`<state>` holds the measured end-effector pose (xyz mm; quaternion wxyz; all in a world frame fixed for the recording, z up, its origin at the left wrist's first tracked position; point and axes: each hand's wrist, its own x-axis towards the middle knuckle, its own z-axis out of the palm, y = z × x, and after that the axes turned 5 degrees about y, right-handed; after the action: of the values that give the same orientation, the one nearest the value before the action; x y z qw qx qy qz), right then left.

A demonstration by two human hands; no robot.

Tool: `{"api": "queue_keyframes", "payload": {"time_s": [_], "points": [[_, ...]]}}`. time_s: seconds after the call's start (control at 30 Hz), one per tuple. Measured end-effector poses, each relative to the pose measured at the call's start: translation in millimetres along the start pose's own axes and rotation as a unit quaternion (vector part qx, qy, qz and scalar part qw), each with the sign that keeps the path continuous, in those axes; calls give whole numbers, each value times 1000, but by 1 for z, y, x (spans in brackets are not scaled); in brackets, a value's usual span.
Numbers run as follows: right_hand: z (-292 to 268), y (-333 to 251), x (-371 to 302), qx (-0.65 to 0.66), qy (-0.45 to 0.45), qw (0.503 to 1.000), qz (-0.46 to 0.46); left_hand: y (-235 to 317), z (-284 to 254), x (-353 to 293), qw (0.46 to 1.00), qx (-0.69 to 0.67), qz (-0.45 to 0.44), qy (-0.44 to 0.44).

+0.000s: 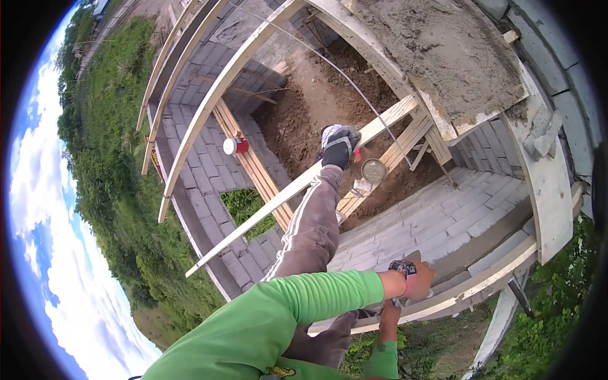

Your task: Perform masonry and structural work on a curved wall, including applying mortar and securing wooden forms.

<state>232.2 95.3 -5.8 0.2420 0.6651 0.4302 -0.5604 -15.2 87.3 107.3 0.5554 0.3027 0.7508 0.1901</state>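
My left hand [418, 280], in a green sleeve with a dark wristwatch [403, 268], rests at the top of the curved block wall [472, 244], right of centre. Its fingers are curled at the wooden form board [465, 294], around something too small to make out. Just below it, my right hand [390, 312] comes up from the lower edge on the outer side of the board. The left hand covers most of its fingers, so its grip is hidden. My foot in a dark shoe [341, 147] is braced on a long pale timber [297, 183].
Far below lies a dirt floor [326, 82]. Planks [253, 164] across the room carry a red and white can [235, 145]; a round container [373, 170] stands on other boards. Curved wooden forms [221, 88] arch overhead left. Wet concrete [443, 57] tops the right side; bushes [551, 310] grow outside.
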Motion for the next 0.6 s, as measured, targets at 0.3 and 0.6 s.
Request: {"api": "queue_keyframes", "payload": {"time_s": [0.3,0.6], "points": [[-20,10,147,-68,36,939,-336,0,-20,-3,989,-121,22,86],[59,-47,53,-276,-73,958,4,31,-41,-9,987,-121,34,104]]}}
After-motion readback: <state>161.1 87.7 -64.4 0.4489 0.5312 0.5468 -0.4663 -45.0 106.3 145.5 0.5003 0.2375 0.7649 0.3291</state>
